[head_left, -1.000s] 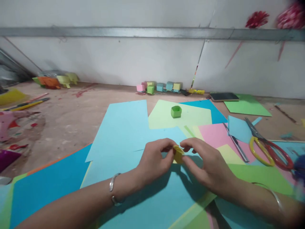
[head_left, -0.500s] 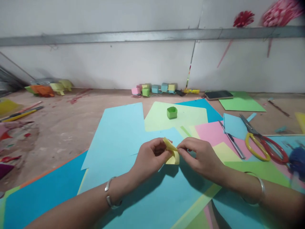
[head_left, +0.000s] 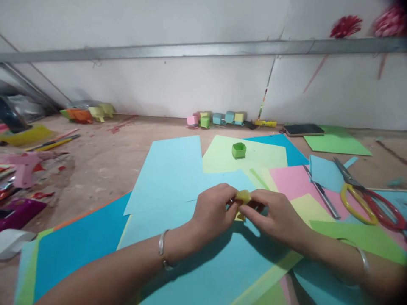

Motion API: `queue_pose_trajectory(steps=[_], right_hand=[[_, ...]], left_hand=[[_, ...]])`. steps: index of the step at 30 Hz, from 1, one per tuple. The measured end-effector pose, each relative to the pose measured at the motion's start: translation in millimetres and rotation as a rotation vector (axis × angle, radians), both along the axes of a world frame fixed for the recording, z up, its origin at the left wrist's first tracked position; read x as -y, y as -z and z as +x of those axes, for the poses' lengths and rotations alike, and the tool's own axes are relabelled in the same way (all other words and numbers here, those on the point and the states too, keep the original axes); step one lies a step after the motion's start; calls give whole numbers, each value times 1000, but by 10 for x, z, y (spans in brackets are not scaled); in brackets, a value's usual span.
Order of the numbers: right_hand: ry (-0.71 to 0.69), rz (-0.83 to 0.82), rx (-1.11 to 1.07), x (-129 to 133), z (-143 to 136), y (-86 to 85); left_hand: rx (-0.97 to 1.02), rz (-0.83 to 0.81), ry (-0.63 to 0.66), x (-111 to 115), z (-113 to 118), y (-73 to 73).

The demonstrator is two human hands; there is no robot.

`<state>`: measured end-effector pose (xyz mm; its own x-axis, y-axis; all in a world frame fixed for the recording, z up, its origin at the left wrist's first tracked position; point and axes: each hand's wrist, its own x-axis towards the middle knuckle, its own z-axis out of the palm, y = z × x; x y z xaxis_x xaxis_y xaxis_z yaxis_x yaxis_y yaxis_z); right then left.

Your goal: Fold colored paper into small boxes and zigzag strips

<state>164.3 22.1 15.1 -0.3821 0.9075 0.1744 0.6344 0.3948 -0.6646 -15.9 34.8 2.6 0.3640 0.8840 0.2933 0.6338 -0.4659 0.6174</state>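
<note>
My left hand and right hand meet at close quarters, thumbs and fingertips of both clamped on a small yellow paper piece. It sits between the hands, held above a light blue sheet darkened by their shadow. The paper looks folded: a pale, angular face shows above my thumbs and a deeper yellow part below them, with the middle hidden by my fingers. The upper face runs longest from left to right, from hand to hand, while the lower part points down toward the sheet; the long axis of the whole piece I cannot tell.

Beyond my fingertips, a hollow green paper box stands on a pale green sheet. To the right, scissors with one yellow and one red handle lie near a slim metallic tool on pink paper. To the left, a pink glue gun rests on the stained brown tabletop. Small colored paper blocks line the back edge, and a dark phone lies farther right. Behind, a metal rail crosses the white wall, red and pink flowers at its right end.
</note>
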Motion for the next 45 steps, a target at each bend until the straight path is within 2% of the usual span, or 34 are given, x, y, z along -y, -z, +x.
queue_pose_trajectory(steps=[3,10,14,18,25,31,36,40,45], right_hand=[[26,-62,33,-22,-3,3],[17,20,91,-36,15,74],[18,8,82,-43,6,92],[-4,-10,73,-57,1,125],[-10,68,130,-47,-25,165],[51,120,140,-16,-89,143],[97,171,100,-43,-78,122],[106,159,38,-50,-28,58],[61,65,-168,-34,47,3]], left_hand=[[-45,16,37,29,34,34],[-26,-150,51,41,47,6],[-40,-202,28,40,40,0],[-55,-193,36,43,20,16],[-84,-145,31,36,-8,19],[60,-203,-99,-4,35,57],[221,-304,-100,-32,53,71],[518,-502,-48,-80,16,39],[908,-769,-37,-96,-34,-28]])
